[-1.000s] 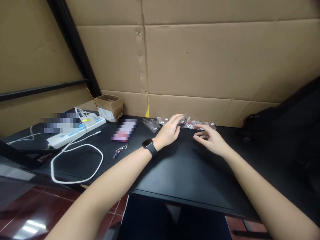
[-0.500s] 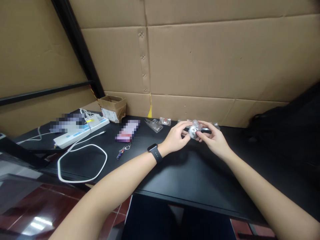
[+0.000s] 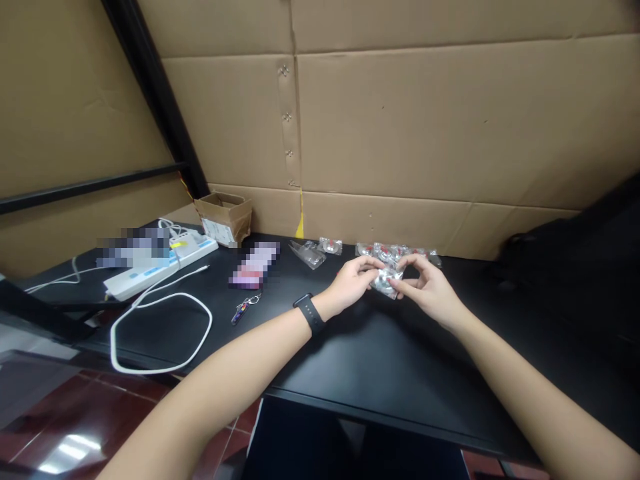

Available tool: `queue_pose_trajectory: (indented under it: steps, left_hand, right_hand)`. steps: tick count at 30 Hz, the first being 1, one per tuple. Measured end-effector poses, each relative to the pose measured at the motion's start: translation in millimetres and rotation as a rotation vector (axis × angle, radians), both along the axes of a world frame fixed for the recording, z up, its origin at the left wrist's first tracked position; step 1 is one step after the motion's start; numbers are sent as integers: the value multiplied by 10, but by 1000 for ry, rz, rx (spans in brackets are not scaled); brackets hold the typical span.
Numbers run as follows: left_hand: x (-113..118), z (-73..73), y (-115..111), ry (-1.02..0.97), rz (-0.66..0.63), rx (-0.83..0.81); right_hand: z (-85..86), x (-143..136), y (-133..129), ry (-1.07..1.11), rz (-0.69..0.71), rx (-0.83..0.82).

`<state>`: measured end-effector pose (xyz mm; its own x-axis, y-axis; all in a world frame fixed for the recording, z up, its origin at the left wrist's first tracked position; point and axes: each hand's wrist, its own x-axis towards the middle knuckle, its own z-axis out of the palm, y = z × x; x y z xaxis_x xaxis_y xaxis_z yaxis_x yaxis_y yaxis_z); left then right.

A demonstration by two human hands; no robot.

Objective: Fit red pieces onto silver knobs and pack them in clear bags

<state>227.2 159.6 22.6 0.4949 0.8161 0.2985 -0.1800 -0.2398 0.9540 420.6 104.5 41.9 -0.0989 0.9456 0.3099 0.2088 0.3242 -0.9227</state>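
Note:
Between my two hands is a small clear plastic bag [image 3: 386, 283] with a round, silvery item inside; its exact kind is hard to make out. My left hand [image 3: 351, 287], with a dark watch [image 3: 310, 313] at the wrist, pinches the bag's left upper edge. On the other side, my right hand [image 3: 431, 288] grips the right edge between thumb and fingers. Just behind my hands lies a row of several similar clear packets [image 3: 385, 251] showing red marks. Another such packet [image 3: 331, 246] sits apart to the left, beside flat clear plastic bags [image 3: 309, 254].
At the left are a white power strip [image 3: 161, 267], a looped white cable [image 3: 163, 370] and a small open cardboard box [image 3: 225, 219]. A blurred-out flat object [image 3: 255, 265] and a keychain [image 3: 245, 309] lie nearer. Cardboard [image 3: 425, 133] walls the back; a dark bulky thing [image 3: 575, 253] stands right.
My hands have come lower and nearer with the bag, which now lies flatter between them. The row of packets behind shows more fully.

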Motion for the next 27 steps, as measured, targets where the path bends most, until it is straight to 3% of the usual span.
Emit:
queue_pose_trajectory:
  steps: [7,13,22,27]
  left_hand:
    - [-31,9,-28,-26,-157,-152]
    - [-160,63,48,55,-403,-279]
    - [-200,85,89,158,-322,-277]
    - [-196,141,64,154,-298,-321]
  right_hand:
    - [78,-70,-101,-81,96,-63]
    - [130,-39,-122,-128,155,-51]
    - [201,29,-123,-449,95,67]
    - [204,145,-87,-493,102,139]
